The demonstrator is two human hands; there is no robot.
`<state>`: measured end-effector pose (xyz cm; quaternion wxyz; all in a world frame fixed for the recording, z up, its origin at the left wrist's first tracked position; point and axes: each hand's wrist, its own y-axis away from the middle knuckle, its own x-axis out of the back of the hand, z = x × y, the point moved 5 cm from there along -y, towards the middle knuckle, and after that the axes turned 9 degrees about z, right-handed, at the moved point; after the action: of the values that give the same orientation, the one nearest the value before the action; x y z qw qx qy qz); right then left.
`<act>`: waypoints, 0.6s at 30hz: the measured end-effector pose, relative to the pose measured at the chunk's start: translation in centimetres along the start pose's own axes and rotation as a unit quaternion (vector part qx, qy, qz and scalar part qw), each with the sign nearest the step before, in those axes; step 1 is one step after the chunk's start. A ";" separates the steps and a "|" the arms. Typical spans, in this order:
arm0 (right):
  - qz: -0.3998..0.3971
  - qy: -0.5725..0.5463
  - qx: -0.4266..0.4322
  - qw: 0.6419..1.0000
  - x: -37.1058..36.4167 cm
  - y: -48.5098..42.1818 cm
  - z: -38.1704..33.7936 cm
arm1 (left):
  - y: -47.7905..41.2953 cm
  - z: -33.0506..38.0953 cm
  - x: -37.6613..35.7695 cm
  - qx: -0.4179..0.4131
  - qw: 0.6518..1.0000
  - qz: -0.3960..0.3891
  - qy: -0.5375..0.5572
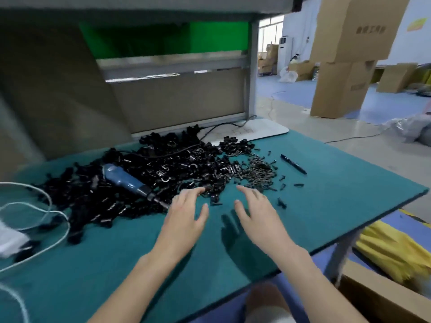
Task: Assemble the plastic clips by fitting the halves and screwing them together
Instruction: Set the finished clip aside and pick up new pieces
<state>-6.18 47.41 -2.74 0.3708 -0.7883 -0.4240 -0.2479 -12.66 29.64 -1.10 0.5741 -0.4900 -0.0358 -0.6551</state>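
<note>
- Green felt-covered bench (pixel 326 206) carried a heap of black plastic clip halves (pixel 144 173) and dark screws (pixel 258 171).
- Left hand (pixel 184 220) and right hand (pixel 258 215) hovered with fingers spread, holding nothing.
- Brown cardboard boxes (pixel 345 57) stood far right.

A teal-matted surface (pixel 326 206) carries a broad pile of black plastic clip halves (pixel 163 166), with a blue electric screwdriver (pixel 126 180) lying in it. Just right of the pile is a heap of dark screws (pixel 258 171), then a black pen (pixel 293 167). A white board (pixel 256 132) lies at the far edge, and a white cable (pixel 46 206) loops at the left.
</note>
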 end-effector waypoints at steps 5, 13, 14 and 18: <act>-0.106 0.107 0.007 0.989 -9.3 -2.9 -4.8 | 2.7 -10.7 6.3 0.094 0.969 0.069 -0.217; -0.101 0.104 0.015 0.989 -14.3 -7.8 -6.7 | -0.2 -17.1 5.3 0.215 0.947 -0.031 -0.235; -0.098 0.101 0.021 0.990 -14.4 -8.2 -6.8 | -0.8 -17.3 5.3 0.209 0.948 -0.025 -0.237; -0.061 0.094 0.045 0.993 -14.2 -9.2 -6.8 | -2.1 -17.7 5.4 0.176 0.954 0.002 -0.241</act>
<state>-21.84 38.47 -5.19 0.4281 -0.7168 -0.4451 -0.3237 -24.21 15.72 -5.50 0.6271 -0.5241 -0.2869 -0.4998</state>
